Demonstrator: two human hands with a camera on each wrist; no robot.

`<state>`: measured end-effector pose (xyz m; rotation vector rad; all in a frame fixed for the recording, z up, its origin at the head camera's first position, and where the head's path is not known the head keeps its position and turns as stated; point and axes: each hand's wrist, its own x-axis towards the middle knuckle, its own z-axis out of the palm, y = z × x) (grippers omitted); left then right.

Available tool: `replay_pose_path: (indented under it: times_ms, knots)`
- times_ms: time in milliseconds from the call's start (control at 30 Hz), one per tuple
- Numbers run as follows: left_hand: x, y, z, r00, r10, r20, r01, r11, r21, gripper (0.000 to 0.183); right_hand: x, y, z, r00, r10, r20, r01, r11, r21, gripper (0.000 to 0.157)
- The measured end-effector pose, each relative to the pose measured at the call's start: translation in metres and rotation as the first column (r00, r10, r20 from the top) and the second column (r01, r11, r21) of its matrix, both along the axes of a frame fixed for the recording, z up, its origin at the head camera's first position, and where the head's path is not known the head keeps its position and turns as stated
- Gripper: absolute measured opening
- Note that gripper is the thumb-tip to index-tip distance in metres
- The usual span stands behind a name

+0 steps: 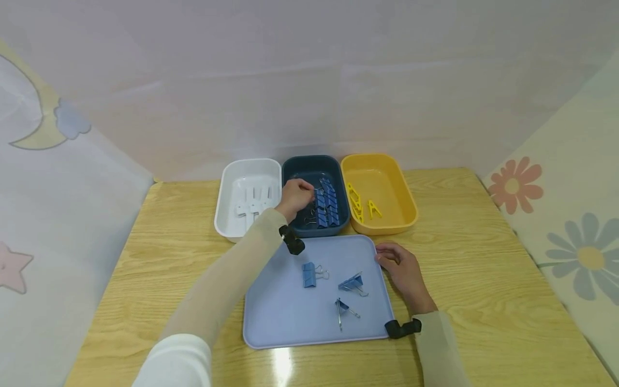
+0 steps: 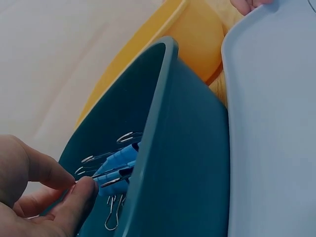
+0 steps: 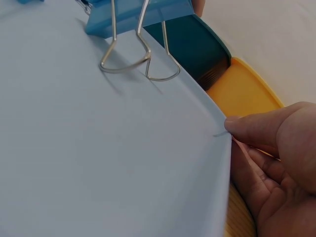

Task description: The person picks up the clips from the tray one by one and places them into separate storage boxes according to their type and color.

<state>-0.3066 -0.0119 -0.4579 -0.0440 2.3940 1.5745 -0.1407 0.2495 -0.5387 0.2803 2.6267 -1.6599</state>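
Observation:
My left hand [image 1: 296,198] reaches into the dark blue bin [image 1: 314,232]. In the left wrist view, its thumb and fingertips pinch the wire handle of a blue binder clip [image 2: 116,180] beside others in the bin. Several binder clips stand there in rows. My right hand [image 1: 400,269] grips the right rim of the light blue tray [image 1: 285,322], thumb on top and fingers beneath the edge in the right wrist view. On the tray lie three blue binder clips: one flat [image 1: 309,275], one tilted at the right [image 1: 351,282], and one nearer the front [image 1: 342,306].
Left of the dark blue bin stands a white bin [image 1: 224,209] with several white clips [image 1: 253,207]. To its right, a yellow bin [image 1: 394,193] holds several yellow clips [image 1: 355,203]. All sit on a wooden table [image 1: 483,269] against a cloth-like backdrop [image 1: 309,102].

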Motion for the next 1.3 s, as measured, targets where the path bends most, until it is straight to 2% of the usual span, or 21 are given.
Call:
replay_pose_path:
  times_ms: [400, 800, 967, 1300]
  knots:
    - [-0.001, 0.004, -0.004, 0.999, 0.019, 0.034, -0.020, 0.999, 0.027, 0.026, 0.000, -0.001, 0.000, 1.000, -0.005, 0.011, 0.005, 1.000, 0.024, 0.027]
    - [0.001, 0.004, 0.000, 0.998, -0.014, 0.064, 0.016, 0.999, -0.033, 0.026, 0.000, -0.001, 0.000, 1.000, -0.012, 0.011, 0.011, 1.000, 0.015, 0.027]
    - [0.002, 0.004, 0.004, 0.999, -0.017, 0.051, 0.021, 0.998, -0.067, 0.029, 0.000, -0.001, 0.000, 1.000, 0.000, 0.002, 0.000, 1.000, 0.028, 0.027]
    - [0.007, -0.001, 0.012, 0.999, -0.035, 0.025, 0.037, 0.997, -0.073, 0.036, 0.000, -0.001, 0.001, 1.000, 0.001, -0.015, -0.001, 1.000, 0.019, 0.026]
